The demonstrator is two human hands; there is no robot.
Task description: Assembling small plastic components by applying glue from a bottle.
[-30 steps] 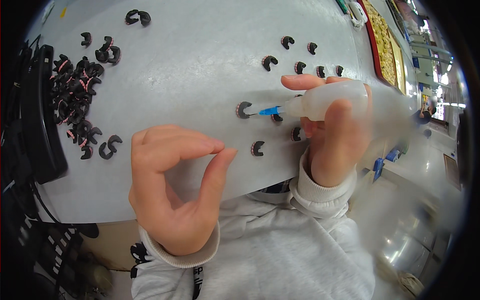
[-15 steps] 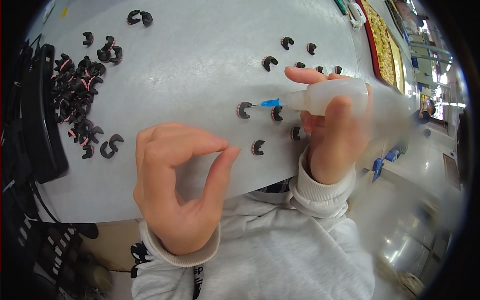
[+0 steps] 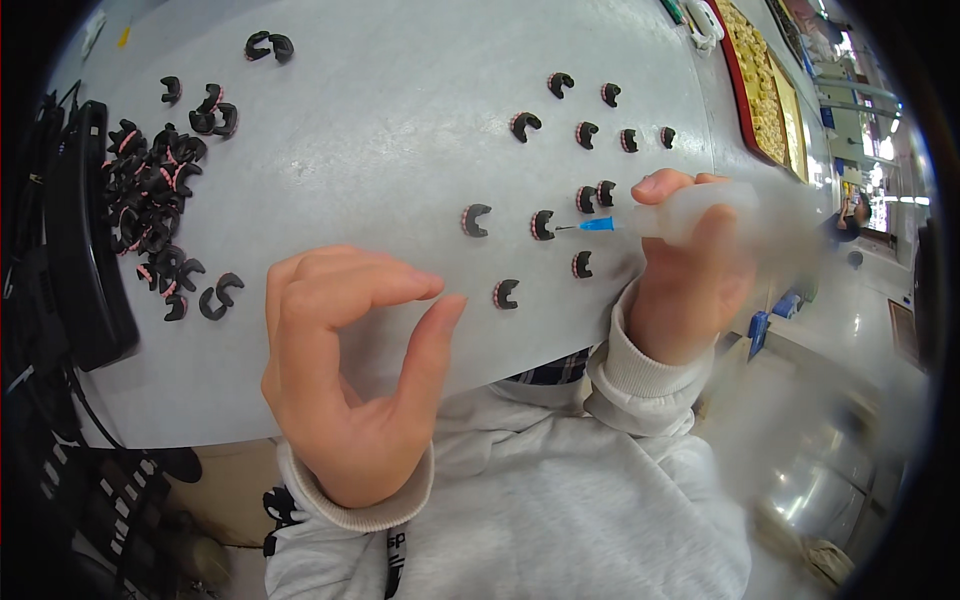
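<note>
The right hand (image 3: 690, 285), close to the table's near edge, grips a clear bottle (image 3: 685, 212), its back end blurred, with the thumb on one side and fingers on the other. The bottle lies nearly level, its blue tip (image 3: 598, 224) aimed left. A thin needle (image 3: 567, 228) runs from it to the hollow of a black, C-shaped piece (image 3: 543, 225) with a pink beaded rim; whether they touch, I cannot tell. The left hand (image 3: 345, 370) reaches in over the near edge, holding nothing, its forefinger and thumb bent toward each other with a small gap between the tips. The nearest piece (image 3: 506, 294) lies on the table (image 3: 380, 150) to the right of that thumb. More such pieces are spread, mostly apart, over the right half, though two just beyond the bottle's tip sit side by side. A dense heap (image 3: 155, 190) of them lies along the left edge, next to a long black box (image 3: 88, 240). A pair (image 3: 269, 46) rests toward the far left corner. Near the far right corner is a red-rimmed tray (image 3: 737, 85) of yellowish bits.
</note>
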